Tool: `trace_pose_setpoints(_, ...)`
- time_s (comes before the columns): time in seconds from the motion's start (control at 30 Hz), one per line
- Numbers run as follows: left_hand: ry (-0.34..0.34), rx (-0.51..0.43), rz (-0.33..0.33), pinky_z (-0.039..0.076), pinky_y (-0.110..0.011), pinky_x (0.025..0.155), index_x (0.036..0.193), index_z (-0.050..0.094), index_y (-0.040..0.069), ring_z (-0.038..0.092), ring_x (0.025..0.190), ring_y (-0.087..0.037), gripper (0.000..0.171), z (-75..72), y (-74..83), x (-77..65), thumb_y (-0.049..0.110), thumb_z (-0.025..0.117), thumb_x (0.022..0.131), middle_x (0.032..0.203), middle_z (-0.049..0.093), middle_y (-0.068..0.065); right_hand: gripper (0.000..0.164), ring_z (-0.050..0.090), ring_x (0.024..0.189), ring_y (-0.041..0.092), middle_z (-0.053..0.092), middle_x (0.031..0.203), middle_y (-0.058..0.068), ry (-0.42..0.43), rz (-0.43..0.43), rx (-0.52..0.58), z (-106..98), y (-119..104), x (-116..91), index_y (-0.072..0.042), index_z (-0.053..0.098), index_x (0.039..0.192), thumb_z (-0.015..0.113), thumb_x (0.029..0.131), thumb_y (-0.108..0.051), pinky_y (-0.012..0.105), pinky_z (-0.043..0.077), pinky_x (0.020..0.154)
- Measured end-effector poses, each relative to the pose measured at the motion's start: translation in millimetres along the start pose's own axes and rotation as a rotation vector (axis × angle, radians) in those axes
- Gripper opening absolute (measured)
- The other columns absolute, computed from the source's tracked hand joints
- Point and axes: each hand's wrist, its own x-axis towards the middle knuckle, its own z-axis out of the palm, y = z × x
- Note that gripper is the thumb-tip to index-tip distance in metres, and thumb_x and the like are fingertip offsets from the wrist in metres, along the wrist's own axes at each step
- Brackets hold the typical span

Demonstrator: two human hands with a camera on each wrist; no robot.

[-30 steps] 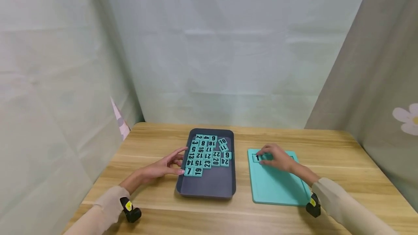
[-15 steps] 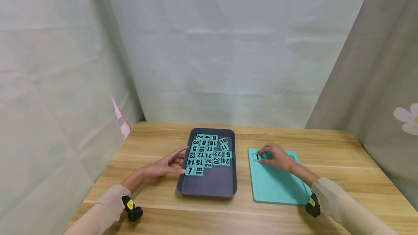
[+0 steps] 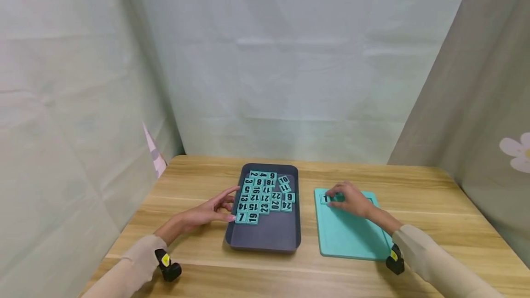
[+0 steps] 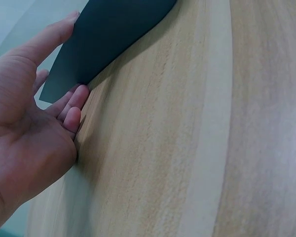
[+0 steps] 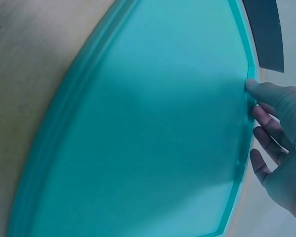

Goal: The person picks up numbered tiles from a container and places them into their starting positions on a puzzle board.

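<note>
Number tiles, teal with black digits, lie in a dark grey tray (image 3: 265, 239); among them are a 7 tile (image 3: 241, 217) and a 19 tile (image 3: 252, 218). Along the tray's left side, my left hand (image 3: 204, 212) touches the wall with relaxed, spread fingers, also seen against the dark wall (image 4: 103, 44) in the left wrist view. A teal board (image 3: 349, 238) with a raised rim lies to the right. At its far left corner, my right hand (image 3: 353, 200) pinches the 1 tile (image 3: 325, 199) between thumb and finger. In the right wrist view those fingertips meet the rim (image 5: 250, 74); the tile is hardly visible.
Both things stand on a wooden table (image 3: 198, 261), with a strip of bare wood between tray and board. Pale curtains (image 3: 281, 82) hang close behind the table and at both sides. Each wrist wears a small black camera (image 3: 169, 266).
</note>
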Motion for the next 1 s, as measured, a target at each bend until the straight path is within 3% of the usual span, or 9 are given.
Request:
trace_pose_setpoints(0.27,0.003,0.003,0.007,0.035,-0.039,0.100,0.164,0.016,0.030,0.042,0.127,-0.031,0.088,-2.9,-0.8,0.7,0.024,0.072,0.096,0.157,0.034,-0.020,0.027,0.067,0.094,0.028,0.073,0.103,0.013,-0.038,-0.021,0.015,-9.2,-5.9,19.2,0.002,0.073,0.114,0.076,0.091,-0.014,0.045,0.056,0.081)
trace_pose_setpoints(0.53,0.004,0.005,0.016,0.035,-0.039,0.101,0.164,0.016,0.031,0.040,0.129,-0.031,0.087,-6.4,-2.9,-0.7,0.023,0.071,0.097,0.159,0.032,-0.020,0.026,0.068,0.095,0.023,0.074,0.107,0.011,-0.092,-0.015,-0.039,-13.8,-47.9,75.6,-0.001,0.074,0.117,0.069,0.098,-0.017,0.042,0.056,0.083)
trace_pose_setpoints(0.8,0.008,0.003,0.002,0.035,-0.039,0.099,0.164,0.017,0.031,0.041,0.128,-0.031,0.087,-5.6,-2.0,-0.4,0.023,0.071,0.096,0.158,0.033,-0.020,0.024,0.073,0.097,0.025,0.077,0.108,0.013,-0.157,-0.051,0.000,14.3,-82.2,132.2,0.001,0.073,0.118,0.065,0.099,-0.013,0.038,0.058,0.085)
trace_pose_setpoints(1.0,0.001,0.001,0.002,0.035,-0.038,0.099,0.164,0.017,0.030,0.041,0.128,-0.030,0.087,-2.1,-2.1,-0.1,0.024,0.071,0.096,0.158,0.034,-0.020,0.029,0.072,0.105,0.028,0.074,0.118,0.016,-0.244,-0.047,0.046,46.5,-97.0,157.2,0.002,0.069,0.126,0.062,0.101,-0.012,0.040,0.057,0.090)
